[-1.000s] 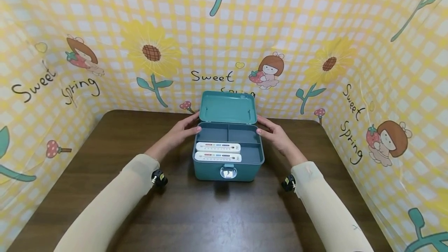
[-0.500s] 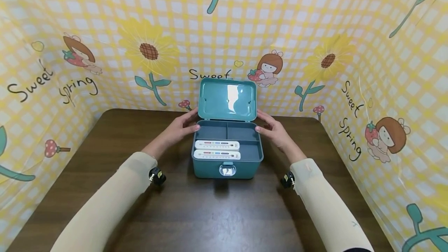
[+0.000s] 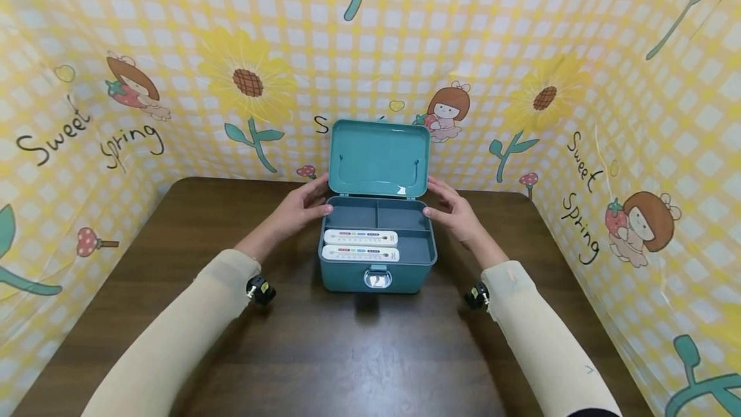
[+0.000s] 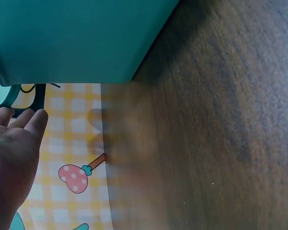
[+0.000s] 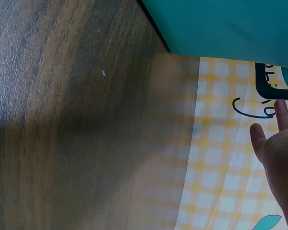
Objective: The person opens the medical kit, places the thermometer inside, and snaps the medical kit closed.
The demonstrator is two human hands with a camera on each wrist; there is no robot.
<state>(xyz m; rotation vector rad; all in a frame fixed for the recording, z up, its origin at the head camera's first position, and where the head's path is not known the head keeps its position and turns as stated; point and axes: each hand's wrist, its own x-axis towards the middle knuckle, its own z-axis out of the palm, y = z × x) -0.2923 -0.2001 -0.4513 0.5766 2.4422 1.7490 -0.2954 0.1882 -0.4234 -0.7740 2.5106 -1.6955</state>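
Observation:
A teal storage box (image 3: 347, 278) stands on the table with its lid (image 3: 379, 159) raised at the back. Two white thermometers (image 3: 361, 238) lie side by side in the front compartment of its grey divided tray (image 3: 402, 214). My left hand (image 3: 298, 208) is at the back left corner, thumb by the rim and fingers reaching behind the lid. At the back right corner, my right hand (image 3: 457, 214) mirrors it with extended fingers. Both wrist views show fingertips near the lid's handle (image 4: 40, 98); the head view hides them behind the lid.
The dark wooden table (image 3: 370, 365) surrounds the box. A yellow checked cloth (image 3: 370, 37) printed with flowers and figures hangs close behind the lid and along both sides. A clear latch (image 3: 377, 278) is on the box's front.
The lid has swung up from leaning far back to more upright, covering more of the cloth's lettering. Both hands stay at the back corners; the thermometers keep their place in the tray.

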